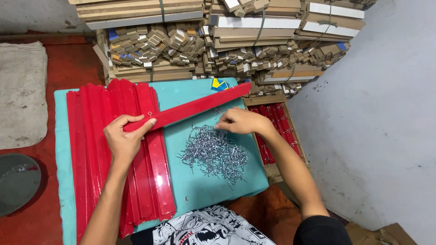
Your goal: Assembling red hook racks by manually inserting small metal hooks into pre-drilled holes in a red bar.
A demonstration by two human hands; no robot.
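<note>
A: Left hand (pixel 121 139) status?

B: Fingers (pixel 144 125) wrapped tight round the near end of a red strip (pixel 195 107). Strip is lifted, running from the hand out toward 2 o'clock. Small metal eyelet (pixel 149 114) on it right by the thumb.

A: Right hand (pixel 240 121)?

B: Fingers (pixel 222 125) curled and pinched down at the far edge of the hook pile (pixel 213 152), touching it. Can't tell if they have a hook; tips are buried in the wire.

A: Where's the pile?

B: On the teal desk (pixel 200 186), centre, between the two hands, at 5 o'clock from the strip.

A: Around that?

B: Red strip stack (pixel 113 181) lies flat on the desk at 9 o'clock from the pile, under the left wrist. More red strips in a box (pixel 274 127) at 3 o'clock, just off the desk edge, partly behind the right forearm. Blue-yellow scrap (pixel 220 84) on the desk at 12. Bundled wood slats (pixel 218 41) stacked behind the desk, 12 o'clock. Grey cloth (pixel 20 95) on the red floor at 9, round grey lid (pixel 18 181) at 8.
</note>
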